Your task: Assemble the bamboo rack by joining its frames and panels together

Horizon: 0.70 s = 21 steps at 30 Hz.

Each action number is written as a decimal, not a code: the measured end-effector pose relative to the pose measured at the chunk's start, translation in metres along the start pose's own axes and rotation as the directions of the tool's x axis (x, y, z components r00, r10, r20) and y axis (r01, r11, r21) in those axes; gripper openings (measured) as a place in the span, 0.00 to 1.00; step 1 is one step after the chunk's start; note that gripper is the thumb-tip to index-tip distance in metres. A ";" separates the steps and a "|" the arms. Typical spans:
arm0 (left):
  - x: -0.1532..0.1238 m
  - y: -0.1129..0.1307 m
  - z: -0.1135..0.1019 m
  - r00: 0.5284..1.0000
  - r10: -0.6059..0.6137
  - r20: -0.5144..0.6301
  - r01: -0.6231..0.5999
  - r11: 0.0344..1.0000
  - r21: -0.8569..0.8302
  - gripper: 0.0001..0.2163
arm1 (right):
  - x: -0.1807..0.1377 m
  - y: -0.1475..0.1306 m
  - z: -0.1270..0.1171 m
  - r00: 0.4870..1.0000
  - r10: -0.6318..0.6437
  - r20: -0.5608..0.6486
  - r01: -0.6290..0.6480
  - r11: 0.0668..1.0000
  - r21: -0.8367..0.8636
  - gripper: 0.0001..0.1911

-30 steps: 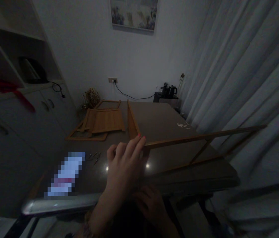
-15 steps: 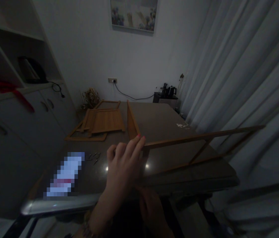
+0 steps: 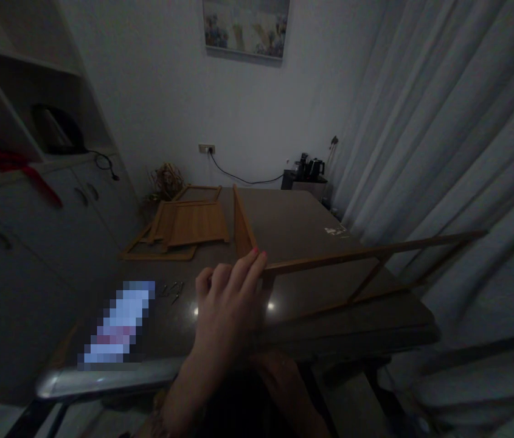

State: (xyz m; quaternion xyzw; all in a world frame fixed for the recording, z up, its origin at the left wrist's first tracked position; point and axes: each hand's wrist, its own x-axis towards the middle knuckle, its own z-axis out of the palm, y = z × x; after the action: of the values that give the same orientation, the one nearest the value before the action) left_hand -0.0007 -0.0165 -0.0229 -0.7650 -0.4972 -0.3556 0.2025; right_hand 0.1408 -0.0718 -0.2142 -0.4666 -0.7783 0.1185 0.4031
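My left hand is closed over the corner where a slatted wooden panel meets a long wooden frame. The panel stands on edge, running away from me. To the right stretches the frame, also on edge, with crossbars between its two rails. My right hand is low at the table's near edge, below the left one. Its fingers look drawn together in deep shadow, and whatever they hold cannot be made out. Several small metal screws or keys lie left of my left hand.
The brown table bears stacked wooden panels and frames at the back left. A blurred-out bright rectangle is at the near left, white bits at the right. Cabinets flank the left, curtains the right.
My right hand has shifted slightly and turned at the table's edge. My left hand stays on the corner, and the panel and frame keep their places.
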 end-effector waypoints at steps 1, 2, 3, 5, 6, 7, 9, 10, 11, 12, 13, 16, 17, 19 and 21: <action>0.000 0.000 0.000 1.000 -0.001 0.008 0.001 1.000 -0.002 0.20 | 0.002 -0.001 -0.003 1.000 -0.025 0.011 0.026 0.999 -0.027 0.14; -0.001 -0.001 0.001 1.000 -0.001 0.012 0.001 1.000 -0.001 0.20 | 0.005 -0.002 -0.005 0.999 -0.042 0.013 0.043 0.998 -0.054 0.14; -0.001 -0.001 0.001 1.000 -0.002 0.006 0.002 1.000 0.002 0.20 | 0.007 -0.004 -0.006 0.999 -0.047 0.005 0.047 0.996 -0.079 0.14; -0.001 -0.001 0.002 1.000 -0.002 -0.012 0.002 1.000 0.012 0.19 | 0.011 -0.010 -0.006 0.999 -0.024 -0.022 0.021 0.994 -0.110 0.17; -0.001 -0.002 0.002 1.000 0.001 -0.020 -0.001 1.000 0.016 0.19 | 0.012 -0.013 -0.005 0.999 -0.003 -0.037 -0.001 0.993 -0.114 0.18; -0.001 -0.002 0.002 1.000 0.006 -0.022 -0.005 1.000 0.019 0.19 | 0.013 -0.015 -0.003 0.998 0.020 -0.052 -0.026 0.994 -0.109 0.20; 0.000 -0.002 0.001 1.000 0.018 -0.010 -0.018 1.000 0.021 0.20 | 0.012 -0.019 0.003 0.994 0.083 -0.071 -0.088 0.994 -0.067 0.21; 0.000 -0.002 0.000 1.000 0.020 -0.006 -0.020 1.000 0.023 0.19 | 0.010 -0.020 0.005 0.990 0.117 -0.072 -0.120 0.992 -0.031 0.21; 0.000 -0.002 0.000 1.000 0.021 -0.002 -0.021 1.000 0.024 0.19 | 0.009 -0.021 0.008 0.986 0.149 -0.072 -0.149 0.989 0.009 0.21; 0.000 -0.002 -0.001 1.000 0.019 -0.001 -0.019 0.999 0.025 0.19 | 0.007 -0.021 0.011 0.982 0.178 -0.069 -0.175 0.983 0.047 0.20; 0.000 -0.002 -0.001 1.000 0.016 -0.007 -0.016 0.999 0.027 0.18 | 0.006 -0.020 0.013 0.978 0.199 -0.068 -0.194 0.978 0.076 0.20; 0.001 -0.001 0.000 0.999 0.021 -0.031 -0.020 0.999 0.033 0.17 | 0.003 -0.018 0.017 0.971 0.219 -0.096 -0.212 0.974 0.080 0.17; 0.001 -0.001 0.001 0.999 0.024 -0.036 -0.023 0.999 0.033 0.17 | 0.002 -0.016 0.017 0.970 0.212 -0.117 -0.206 0.977 0.061 0.16; 0.001 0.000 0.001 0.999 0.023 -0.032 -0.022 0.999 0.032 0.17 | 0.002 -0.014 0.017 0.971 0.184 -0.150 -0.182 0.983 0.027 0.15; 0.001 0.000 0.001 1.000 0.014 -0.025 -0.013 0.999 0.030 0.18 | 0.002 -0.011 0.016 0.976 0.156 -0.150 -0.156 0.988 0.010 0.15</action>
State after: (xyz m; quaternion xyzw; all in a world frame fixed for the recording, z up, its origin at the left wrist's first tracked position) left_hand -0.0003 -0.0153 -0.0230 -0.7607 -0.4948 -0.3565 0.2223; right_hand 0.1214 -0.0732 -0.2174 -0.5340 -0.7068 0.1136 0.4498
